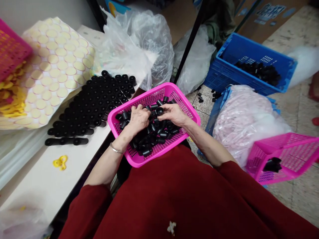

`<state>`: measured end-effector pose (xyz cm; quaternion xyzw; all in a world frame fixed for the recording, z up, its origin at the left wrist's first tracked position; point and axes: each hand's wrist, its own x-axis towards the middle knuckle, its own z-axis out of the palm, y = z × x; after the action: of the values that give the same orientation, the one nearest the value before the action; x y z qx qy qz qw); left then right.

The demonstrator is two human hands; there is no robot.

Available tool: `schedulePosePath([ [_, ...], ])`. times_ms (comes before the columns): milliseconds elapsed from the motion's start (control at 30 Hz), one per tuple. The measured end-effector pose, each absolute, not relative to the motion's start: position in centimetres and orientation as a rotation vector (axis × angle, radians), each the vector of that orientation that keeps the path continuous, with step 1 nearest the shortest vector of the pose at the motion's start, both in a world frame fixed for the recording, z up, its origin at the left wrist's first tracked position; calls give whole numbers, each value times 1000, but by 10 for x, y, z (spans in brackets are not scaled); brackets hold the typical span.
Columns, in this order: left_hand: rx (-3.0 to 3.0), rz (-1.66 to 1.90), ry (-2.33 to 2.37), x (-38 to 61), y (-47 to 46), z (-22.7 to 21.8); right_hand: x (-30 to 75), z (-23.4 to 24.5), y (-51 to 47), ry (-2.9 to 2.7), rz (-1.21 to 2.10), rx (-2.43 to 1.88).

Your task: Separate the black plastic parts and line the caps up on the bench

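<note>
A pink plastic basket [149,96] rests on my lap, holding several small black plastic caps [159,134]. My left hand [138,119] lies in the pile with its fingers curled over caps. My right hand [173,113] is beside it, fingers bent and pinching a black cap near the basket's middle. A silver bangle [116,149] sits on my left wrist. On the white table to the left, rows of black caps [92,103] stand packed together.
Sheets of round yellowish stickers [57,66] and a pink basket [11,49] lie at the table's far left. Yellow rings [60,162] sit near its edge. On the floor: a blue crate [251,66] with black caps, clear bags [147,39], a pinkish bag [244,119], another pink basket [286,156].
</note>
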<state>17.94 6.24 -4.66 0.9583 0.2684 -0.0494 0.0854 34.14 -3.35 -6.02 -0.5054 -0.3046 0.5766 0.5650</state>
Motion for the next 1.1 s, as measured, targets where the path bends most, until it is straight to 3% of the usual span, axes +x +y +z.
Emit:
schedulePosePath([
  [200, 1930, 484, 856, 163, 64, -42, 336, -64, -41, -624, 1369, -1110],
  [333, 1271, 543, 770, 158, 58, -40, 339, -65, -41, -548, 1395, -1042],
  [500, 952, 477, 748, 145, 65, -29, 344, -61, -41, -516, 1465, -953],
  [800, 1426, 803, 1114, 99, 84, -14, 337, -58, -31, -608, 1380, -1133],
  [1000, 2421, 362, 982, 109, 73, -30, 317, -64, -6, -900, 1291, -1367],
  [1100, 2582, 176, 918, 116, 70, -32, 310, -64, -1, -895, 1271, -1342],
])
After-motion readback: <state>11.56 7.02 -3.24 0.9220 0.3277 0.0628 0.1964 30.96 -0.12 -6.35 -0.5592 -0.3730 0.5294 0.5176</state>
